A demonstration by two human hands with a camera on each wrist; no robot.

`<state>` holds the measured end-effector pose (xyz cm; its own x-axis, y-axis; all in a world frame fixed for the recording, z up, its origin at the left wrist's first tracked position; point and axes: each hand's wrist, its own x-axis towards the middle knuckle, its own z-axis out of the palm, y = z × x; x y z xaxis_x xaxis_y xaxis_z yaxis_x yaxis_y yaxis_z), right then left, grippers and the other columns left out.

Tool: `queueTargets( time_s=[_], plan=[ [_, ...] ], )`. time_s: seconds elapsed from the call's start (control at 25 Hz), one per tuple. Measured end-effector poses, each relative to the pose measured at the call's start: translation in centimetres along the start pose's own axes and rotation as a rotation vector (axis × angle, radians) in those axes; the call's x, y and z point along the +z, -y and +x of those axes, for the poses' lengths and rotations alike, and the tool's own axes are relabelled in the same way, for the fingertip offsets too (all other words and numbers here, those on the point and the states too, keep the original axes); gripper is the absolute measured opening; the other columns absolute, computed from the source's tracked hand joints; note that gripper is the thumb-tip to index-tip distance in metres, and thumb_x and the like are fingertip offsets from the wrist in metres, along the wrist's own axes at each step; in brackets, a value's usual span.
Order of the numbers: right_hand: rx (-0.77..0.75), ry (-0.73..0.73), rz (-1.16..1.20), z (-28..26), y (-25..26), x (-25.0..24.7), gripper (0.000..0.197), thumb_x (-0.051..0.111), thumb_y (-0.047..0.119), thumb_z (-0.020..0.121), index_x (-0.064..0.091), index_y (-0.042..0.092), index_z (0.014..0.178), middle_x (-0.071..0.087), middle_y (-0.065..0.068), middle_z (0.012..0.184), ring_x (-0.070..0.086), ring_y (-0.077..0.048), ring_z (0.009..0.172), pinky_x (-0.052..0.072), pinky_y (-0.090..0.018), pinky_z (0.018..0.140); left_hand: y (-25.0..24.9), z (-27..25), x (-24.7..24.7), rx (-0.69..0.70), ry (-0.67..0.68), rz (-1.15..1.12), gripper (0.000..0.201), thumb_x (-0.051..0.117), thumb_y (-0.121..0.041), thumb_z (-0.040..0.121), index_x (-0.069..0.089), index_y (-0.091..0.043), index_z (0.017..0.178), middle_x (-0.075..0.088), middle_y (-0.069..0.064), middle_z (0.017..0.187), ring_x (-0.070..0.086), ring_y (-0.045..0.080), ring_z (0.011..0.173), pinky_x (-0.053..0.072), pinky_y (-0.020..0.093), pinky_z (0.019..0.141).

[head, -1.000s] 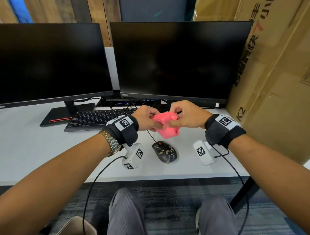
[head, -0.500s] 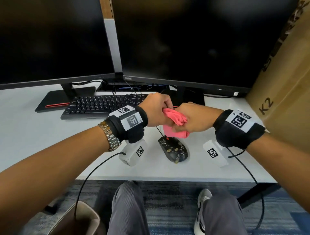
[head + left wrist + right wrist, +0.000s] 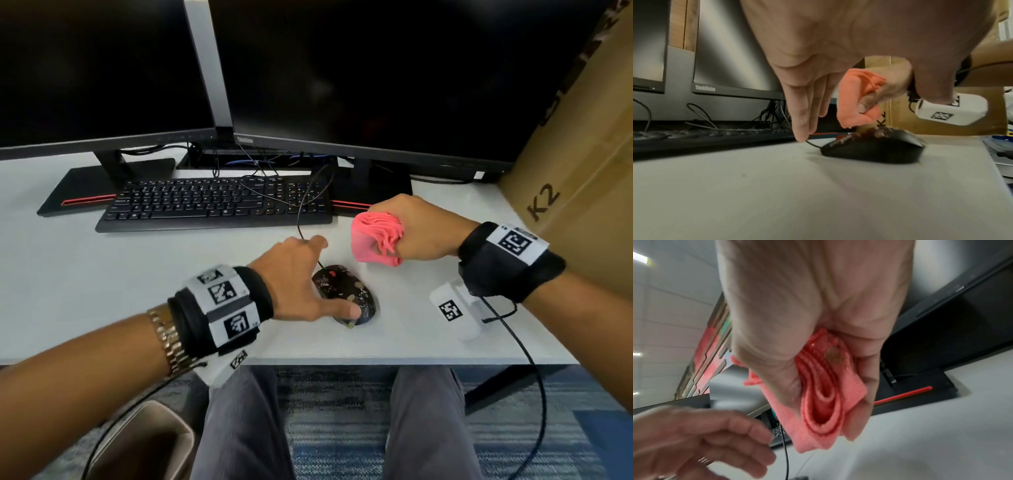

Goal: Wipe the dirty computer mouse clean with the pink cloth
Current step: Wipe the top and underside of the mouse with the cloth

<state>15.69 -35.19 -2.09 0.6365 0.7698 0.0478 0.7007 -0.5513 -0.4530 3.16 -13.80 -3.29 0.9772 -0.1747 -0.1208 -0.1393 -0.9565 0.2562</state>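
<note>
The black computer mouse (image 3: pixel 346 291), spattered with pale and brown spots, lies on the white desk (image 3: pixel 102 291) near its front edge. My left hand (image 3: pixel 301 277) is open beside the mouse's left flank. Its thumb rests on the mouse's near end and its straight fingers (image 3: pixel 803 113) point down to the desk by the mouse cable (image 3: pixel 308 212). My right hand (image 3: pixel 411 229) grips the bunched pink cloth (image 3: pixel 376 240) just beyond and to the right of the mouse, apart from it. The right wrist view shows a brown stain on the cloth (image 3: pixel 824 394). The mouse (image 3: pixel 873 146) sits below the cloth (image 3: pixel 855 97).
A black keyboard (image 3: pixel 212 202) lies behind the mouse, with two dark monitors (image 3: pixel 359 75) on stands behind it. A cardboard box (image 3: pixel 582 171) walls off the desk's right side. Cables run between the keyboard and the monitors. A bin (image 3: pixel 144 445) stands on the floor at lower left.
My left hand has let go of the cloth and dropped to the mouse. My right hand has drawn the cloth to the right. The head view has tilted down, closer to the desk.
</note>
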Motion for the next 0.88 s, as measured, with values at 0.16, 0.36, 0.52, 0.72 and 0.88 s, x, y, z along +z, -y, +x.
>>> queueTargets(
  time_s=[0.16, 0.36, 0.52, 0.72, 0.88],
  plan=[
    [0.1, 0.018, 0.103, 1.4, -0.3, 1.4, 0.027, 0.089, 0.019, 0.074, 0.066, 0.005, 0.079, 0.07, -0.013, 0.079, 0.064, -0.022, 0.069, 0.056, -0.043, 0.071, -1.5, -1.1, 2.3, -0.058, 0.018, -0.007, 0.124, 0.06, -0.086, 0.051, 0.027, -0.011, 0.144, 0.055, 0.012, 0.131, 0.055, 0.029, 0.116, 0.046, 0.036, 0.095],
    [0.251, 0.049, 0.144, 2.5, 0.0, 2.3, 0.031, 0.09, 0.016, 0.074, 0.062, 0.007, 0.065, 0.058, -0.003, 0.061, 0.051, -0.016, 0.057, 0.045, -0.036, 0.063, -1.8, -0.8, 3.4, -0.097, 0.002, -0.086, 0.133, 0.065, -0.081, 0.054, 0.008, -0.011, 0.152, 0.042, 0.014, 0.146, 0.041, 0.028, 0.133, 0.035, 0.034, 0.108],
    [0.299, 0.07, 0.128, 2.8, -0.2, 2.6, 0.033, 0.09, 0.018, 0.074, 0.063, 0.0, 0.066, 0.06, -0.006, 0.061, 0.051, -0.018, 0.056, 0.044, -0.035, 0.062, -2.1, -0.4, 3.7, -0.084, -0.013, -0.068, 0.134, 0.065, -0.083, 0.051, 0.01, -0.011, 0.15, 0.045, 0.013, 0.142, 0.041, 0.027, 0.13, 0.036, 0.035, 0.106],
    [0.272, 0.061, 0.147, 2.6, -0.5, 2.7, 0.031, 0.09, 0.016, 0.074, 0.065, -0.001, 0.068, 0.059, -0.006, 0.061, 0.05, -0.017, 0.056, 0.043, -0.033, 0.059, -2.1, -0.4, 3.8, -0.079, -0.017, -0.048, 0.135, 0.066, -0.082, 0.05, 0.01, -0.012, 0.151, 0.044, 0.01, 0.143, 0.041, 0.026, 0.13, 0.034, 0.034, 0.108],
    [0.218, 0.029, 0.161, 2.2, -0.8, 2.8, 0.034, 0.088, 0.016, 0.076, 0.066, -0.01, 0.078, 0.069, -0.023, 0.075, 0.057, -0.027, 0.064, 0.052, -0.043, 0.066, -1.8, -0.4, 3.6, -0.085, -0.015, -0.078, 0.134, 0.071, -0.078, 0.05, 0.013, -0.012, 0.151, 0.045, 0.01, 0.144, 0.044, 0.026, 0.13, 0.035, 0.033, 0.107]
  ],
)
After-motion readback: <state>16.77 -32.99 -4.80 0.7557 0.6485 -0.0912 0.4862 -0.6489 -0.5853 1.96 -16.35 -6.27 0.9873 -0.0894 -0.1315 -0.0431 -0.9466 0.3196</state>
